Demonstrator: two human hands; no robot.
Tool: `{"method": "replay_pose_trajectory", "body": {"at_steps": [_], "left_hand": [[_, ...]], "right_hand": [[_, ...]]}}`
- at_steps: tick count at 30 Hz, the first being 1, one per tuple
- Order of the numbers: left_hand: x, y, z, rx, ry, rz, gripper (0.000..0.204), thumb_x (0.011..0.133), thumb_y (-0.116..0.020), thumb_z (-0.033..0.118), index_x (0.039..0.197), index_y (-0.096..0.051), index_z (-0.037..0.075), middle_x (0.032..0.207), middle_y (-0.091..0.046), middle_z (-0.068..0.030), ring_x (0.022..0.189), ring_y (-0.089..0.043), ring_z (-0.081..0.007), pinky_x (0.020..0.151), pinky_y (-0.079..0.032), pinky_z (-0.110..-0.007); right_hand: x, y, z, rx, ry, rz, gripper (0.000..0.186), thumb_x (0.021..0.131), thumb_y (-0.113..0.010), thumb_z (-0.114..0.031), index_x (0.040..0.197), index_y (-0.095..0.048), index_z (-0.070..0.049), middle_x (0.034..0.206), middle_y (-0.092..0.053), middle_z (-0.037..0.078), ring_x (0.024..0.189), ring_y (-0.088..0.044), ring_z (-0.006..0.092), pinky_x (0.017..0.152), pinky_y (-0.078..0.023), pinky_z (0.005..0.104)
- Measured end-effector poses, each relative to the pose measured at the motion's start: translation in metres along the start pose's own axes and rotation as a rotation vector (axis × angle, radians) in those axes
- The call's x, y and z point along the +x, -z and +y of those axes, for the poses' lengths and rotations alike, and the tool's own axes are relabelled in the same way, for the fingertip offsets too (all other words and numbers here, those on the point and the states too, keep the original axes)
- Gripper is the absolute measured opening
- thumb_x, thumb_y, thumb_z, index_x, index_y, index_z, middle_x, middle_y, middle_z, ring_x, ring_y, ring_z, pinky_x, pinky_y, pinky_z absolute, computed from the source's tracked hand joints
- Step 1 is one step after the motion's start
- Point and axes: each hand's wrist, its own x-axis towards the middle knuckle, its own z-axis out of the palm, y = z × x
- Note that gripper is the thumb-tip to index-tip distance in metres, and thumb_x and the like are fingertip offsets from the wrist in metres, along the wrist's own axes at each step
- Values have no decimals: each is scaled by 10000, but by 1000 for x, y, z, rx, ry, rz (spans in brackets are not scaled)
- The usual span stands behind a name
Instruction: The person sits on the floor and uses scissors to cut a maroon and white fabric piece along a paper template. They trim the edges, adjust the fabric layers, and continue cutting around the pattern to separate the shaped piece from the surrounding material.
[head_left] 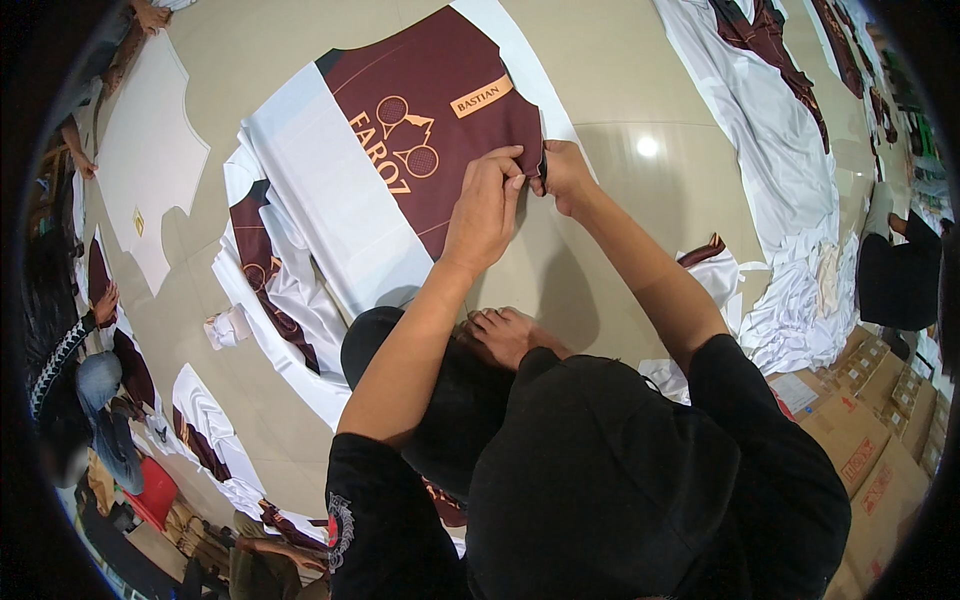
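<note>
A maroon fabric panel (440, 60) with orange racket artwork and lettering lies on the floor, with white fabric (340, 190) along its left side and another white strip (525, 60) beyond its upper right edge. My left hand (485, 205) pinches the panel's near right corner between thumb and fingers. Just right of it, my right hand (567, 178) is closed round what looks like dark-handled scissors (542, 172) at the panel's edge. Fingers and cloth hide most of the scissors, so their blades cannot be made out.
More maroon and white pieces (285, 290) lie left of the panel, near a small white roll (228, 327). A heap of white scraps (800, 300) and cardboard boxes (850, 440) are on the right. Other people's hands (105, 305) work on fabric at far left. My bare foot (510, 335) is close below.
</note>
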Motion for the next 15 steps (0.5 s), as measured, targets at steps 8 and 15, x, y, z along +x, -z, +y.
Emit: {"method": "replay_pose_trajectory", "body": {"at_steps": [8,15], "left_hand": [[0,5,1,-43,31,22,121,1082,-520,132,1114,-522,15,1348,-623,-185,1182,-582,-378,1004,-476,-457],[-1,8,1,-46,4,32,149,1093,-521,142,1127,-507,-3,1356,-618,-209,1150,-603,-344,994,-472,-418]], "right_hand": [[-6,-8,-2,-21,-17,35,243,922,-691,-203,786,-626,-12,634,-591,55,463,-503,133,423,-355,299],[-1,-15,-13,37,-19,40,265,940,-687,-232,825,-626,-2,660,-607,59,472,-518,135,423,-378,296]]}}
